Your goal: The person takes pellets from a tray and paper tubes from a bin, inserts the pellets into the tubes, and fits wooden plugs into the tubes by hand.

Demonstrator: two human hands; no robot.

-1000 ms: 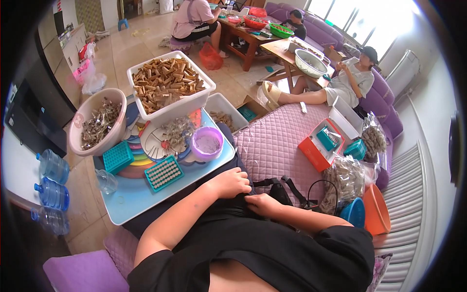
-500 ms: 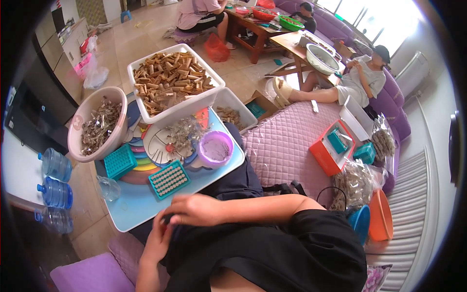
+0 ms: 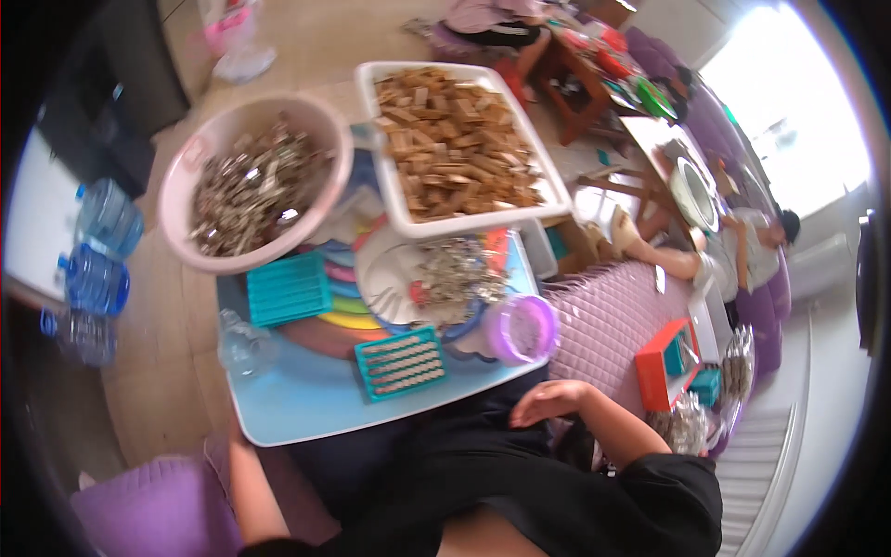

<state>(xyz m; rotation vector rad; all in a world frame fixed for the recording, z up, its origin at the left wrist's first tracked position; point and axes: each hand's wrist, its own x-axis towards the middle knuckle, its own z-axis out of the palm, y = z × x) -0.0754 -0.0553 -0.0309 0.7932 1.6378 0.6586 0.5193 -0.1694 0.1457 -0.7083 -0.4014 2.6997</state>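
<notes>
My left hand [image 3: 238, 434] is at the front left edge of the low blue table [image 3: 316, 418]; its fingers are hidden there. Over my lap, near the front right corner, my right hand [image 3: 548, 401] hangs with fingers loosely stretched and nothing visible in it. Between the hands on the table sits a teal tray [image 3: 401, 364] with rows of pale round pieces. Left of it lies a teal grid tray [image 3: 288, 290]. A purple tub [image 3: 522, 330] with whitish contents stands close to my right hand, beside a heap of small clear-wrapped pieces [image 3: 455, 278].
Behind stand a pink basin [image 3: 176, 200] of wrapped pieces and a white bin [image 3: 464, 226] of brown pieces. A clear plastic container [image 3: 246, 345] rests at the table's left. Water jugs [image 3: 97, 278] stand on the floor. A person [image 3: 752, 246] sits right.
My hands were together above my lap; now they are apart, left down at the table edge, right out to the right. The view has shifted and turned, blurring the picture.
</notes>
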